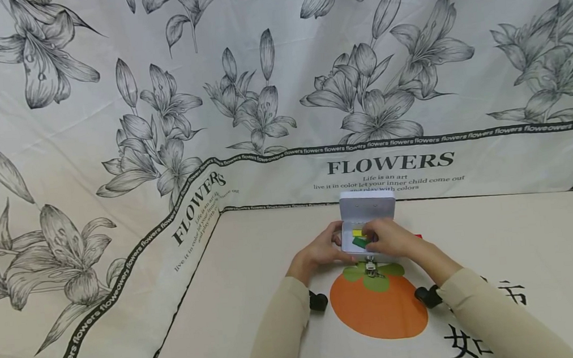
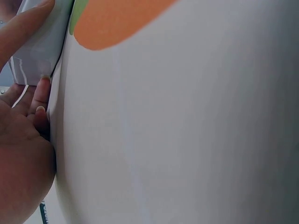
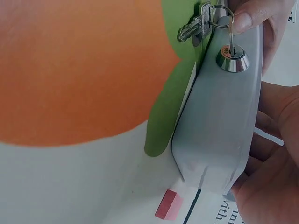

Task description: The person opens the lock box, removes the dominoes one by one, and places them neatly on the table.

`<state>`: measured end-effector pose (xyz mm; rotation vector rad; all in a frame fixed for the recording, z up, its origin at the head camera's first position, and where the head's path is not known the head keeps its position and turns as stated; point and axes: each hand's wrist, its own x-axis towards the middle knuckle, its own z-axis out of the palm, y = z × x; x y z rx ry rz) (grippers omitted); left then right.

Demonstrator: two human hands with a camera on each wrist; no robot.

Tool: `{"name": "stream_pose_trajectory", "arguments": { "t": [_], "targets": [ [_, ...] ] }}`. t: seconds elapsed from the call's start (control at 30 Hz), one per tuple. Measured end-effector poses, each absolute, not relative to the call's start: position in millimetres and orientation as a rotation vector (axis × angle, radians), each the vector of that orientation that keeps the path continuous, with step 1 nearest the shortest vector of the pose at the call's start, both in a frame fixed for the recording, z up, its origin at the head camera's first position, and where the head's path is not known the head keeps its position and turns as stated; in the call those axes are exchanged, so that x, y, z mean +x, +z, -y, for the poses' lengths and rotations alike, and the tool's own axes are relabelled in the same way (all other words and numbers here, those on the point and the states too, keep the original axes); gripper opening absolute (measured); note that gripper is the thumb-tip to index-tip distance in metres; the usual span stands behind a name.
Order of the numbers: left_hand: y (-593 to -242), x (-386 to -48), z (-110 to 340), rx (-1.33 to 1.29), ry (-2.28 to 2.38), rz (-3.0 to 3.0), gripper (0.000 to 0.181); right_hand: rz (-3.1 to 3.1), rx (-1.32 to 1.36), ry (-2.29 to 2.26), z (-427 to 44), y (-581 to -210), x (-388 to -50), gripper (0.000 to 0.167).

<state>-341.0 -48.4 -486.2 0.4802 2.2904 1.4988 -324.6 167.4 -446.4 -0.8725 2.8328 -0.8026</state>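
Observation:
A small white metal box (image 1: 372, 257) stands with its lid (image 1: 368, 205) raised. My left hand (image 1: 323, 248) grips its left side; in the left wrist view the thumb of that hand (image 2: 18, 154) lies along the box (image 2: 39, 51) with fingers curled at its corner. Inside are a yellow block (image 1: 357, 233) and a green block (image 1: 359, 242). My right hand (image 1: 391, 239) reaches in over the right side, fingers bent beside these blocks; whether they pinch anything is hidden. Keys (image 3: 202, 23) hang by a ring from the lock (image 3: 232, 59) on the front.
A red block (image 3: 168, 204) lies on the table cloth just right of the box, partly behind my right wrist in the head view. An orange fruit print (image 1: 379, 307) is in front of the box. Behind rises a flower-patterned curtain (image 1: 266, 181).

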Motion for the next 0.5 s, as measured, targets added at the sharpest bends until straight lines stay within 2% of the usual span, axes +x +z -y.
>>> {"name": "stream_pose_trajectory", "arguments": {
  "t": [0.5],
  "targets": [
    [-485.2, -340.2, 49.3, 0.480, 1.513, -2.269, 0.096, -2.749, -0.820, -0.831, -161.8, -442.9, -329.6, 0.029]
  ]
}}
